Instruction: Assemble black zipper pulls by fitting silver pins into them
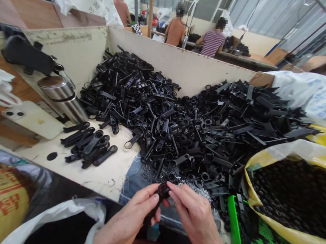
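My left hand is closed around a black plastic handle with a ring-shaped end, held just above the front edge of the bench. The fingertips of my right hand press together on its ring end; whether a smaller piece lies between them is hidden. Beyond my hands, small metal pieces are scattered over a blue denim cloth. A heap of similar black ringed handles rises behind. Several more handles lie grouped on the bench at left, beside a black disc.
Flat black parts are heaped at right, above a yellow-edged sack of small black pieces and a green crate. A phone and steel flask occupy the left. An open white sack stands below. People sit beyond the partition.
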{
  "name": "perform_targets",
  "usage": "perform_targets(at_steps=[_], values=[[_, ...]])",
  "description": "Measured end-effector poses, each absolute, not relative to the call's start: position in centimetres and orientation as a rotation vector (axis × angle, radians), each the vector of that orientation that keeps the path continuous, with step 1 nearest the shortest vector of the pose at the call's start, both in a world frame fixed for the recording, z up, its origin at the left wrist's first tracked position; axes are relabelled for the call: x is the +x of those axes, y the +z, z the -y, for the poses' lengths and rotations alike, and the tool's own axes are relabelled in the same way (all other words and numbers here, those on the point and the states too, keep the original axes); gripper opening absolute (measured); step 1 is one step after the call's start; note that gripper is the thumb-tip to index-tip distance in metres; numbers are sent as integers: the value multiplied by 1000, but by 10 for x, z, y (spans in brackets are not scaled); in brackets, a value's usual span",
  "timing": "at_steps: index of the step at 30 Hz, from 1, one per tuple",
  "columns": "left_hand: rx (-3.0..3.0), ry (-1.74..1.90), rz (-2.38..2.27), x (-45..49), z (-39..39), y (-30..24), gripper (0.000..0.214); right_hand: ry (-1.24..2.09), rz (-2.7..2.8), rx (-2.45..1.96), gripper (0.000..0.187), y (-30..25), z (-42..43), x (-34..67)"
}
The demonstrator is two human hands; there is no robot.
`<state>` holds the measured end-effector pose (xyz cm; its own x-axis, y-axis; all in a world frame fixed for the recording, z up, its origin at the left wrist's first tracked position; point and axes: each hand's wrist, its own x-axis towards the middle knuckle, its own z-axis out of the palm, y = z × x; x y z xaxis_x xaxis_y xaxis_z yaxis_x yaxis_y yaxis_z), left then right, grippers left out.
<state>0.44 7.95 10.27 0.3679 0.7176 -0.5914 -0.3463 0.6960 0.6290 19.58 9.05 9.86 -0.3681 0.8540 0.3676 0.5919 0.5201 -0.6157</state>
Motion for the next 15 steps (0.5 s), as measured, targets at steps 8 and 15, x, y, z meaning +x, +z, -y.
perform_targets(at_steps=[8, 15], values=[[502, 666, -1032, 4, -73, 104, 80, 453, 2186, -1076, 28, 96, -91, 205], [595, 638, -979, 2, -70, 102, 50, 482, 2271, -1016, 30, 94, -89, 209]])
